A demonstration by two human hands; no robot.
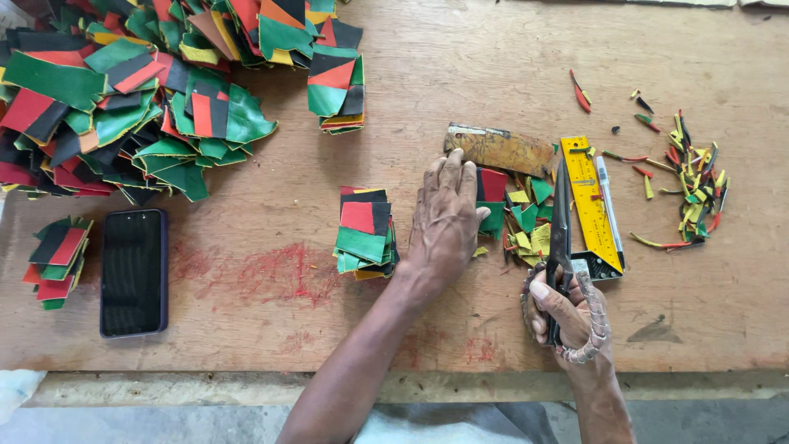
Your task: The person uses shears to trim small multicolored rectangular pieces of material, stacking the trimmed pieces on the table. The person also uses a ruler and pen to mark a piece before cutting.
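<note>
Right hand [567, 316] clenched round wrapped handles of scissors [560, 222], blades shut, pointing away. Left hand [444, 215] flat, released, pressing red-green-black piece [493, 197] onto wooden table [427, 90], beside small stack [366, 233]. Piece likely thin, light, floppy; pinch an edge.

Both forearms are bare from the elbow down, with no sleeves, watch or rings to be seen. The left hand [444, 220] is lean and veined, with bony knuckles and short nails. The right hand [567, 316] is sinewy too, and its thumbnail shows pale; light cloth covers the lap at the counter's near edge.
</note>
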